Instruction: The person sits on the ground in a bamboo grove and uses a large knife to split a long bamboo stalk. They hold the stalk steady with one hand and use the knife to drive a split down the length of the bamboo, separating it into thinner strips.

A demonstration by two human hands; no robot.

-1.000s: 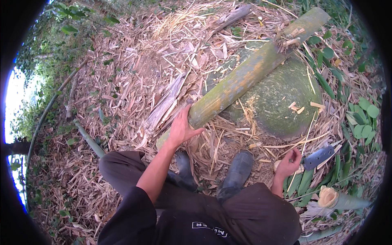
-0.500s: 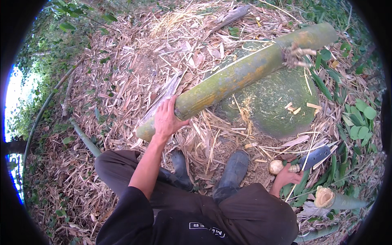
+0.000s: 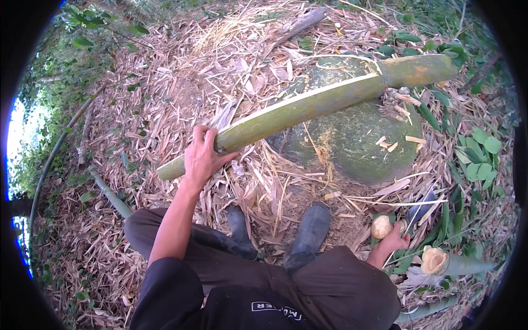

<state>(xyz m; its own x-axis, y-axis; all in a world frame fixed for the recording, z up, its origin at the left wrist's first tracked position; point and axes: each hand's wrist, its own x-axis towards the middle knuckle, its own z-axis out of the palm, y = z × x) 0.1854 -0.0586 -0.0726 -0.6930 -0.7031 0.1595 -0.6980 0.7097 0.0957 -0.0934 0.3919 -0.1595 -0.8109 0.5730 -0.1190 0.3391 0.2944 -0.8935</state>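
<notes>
A thick green bamboo pole (image 3: 308, 107) slants from the lower left to the upper right. A pale cut strip runs along its upper edge, and a tuft of root-like stubs (image 3: 397, 102) juts from a node near its far right. My left hand (image 3: 202, 157) is wrapped over the pole close to its left end. Low at the right, my right hand (image 3: 391, 241) is closed round the handle of a machete (image 3: 419, 213). Its dark blade points up and right, partly hidden by leaves and seen narrow. A pale round wooden knob (image 3: 380, 226) sits at the handle end.
Under the pole lies a mossy boulder (image 3: 368, 148) with wood chips on it. A cut bamboo stump (image 3: 435, 260) stands at the lower right, beside green leaves (image 3: 478, 159). Dry bamboo litter covers the ground. My boots (image 3: 309, 228) stand before the boulder.
The pole has rolled and its left end has shifted left with my left hand, so the pale strip shows wider. My right fingers have closed on the machete handle, and its blade has turned narrower.
</notes>
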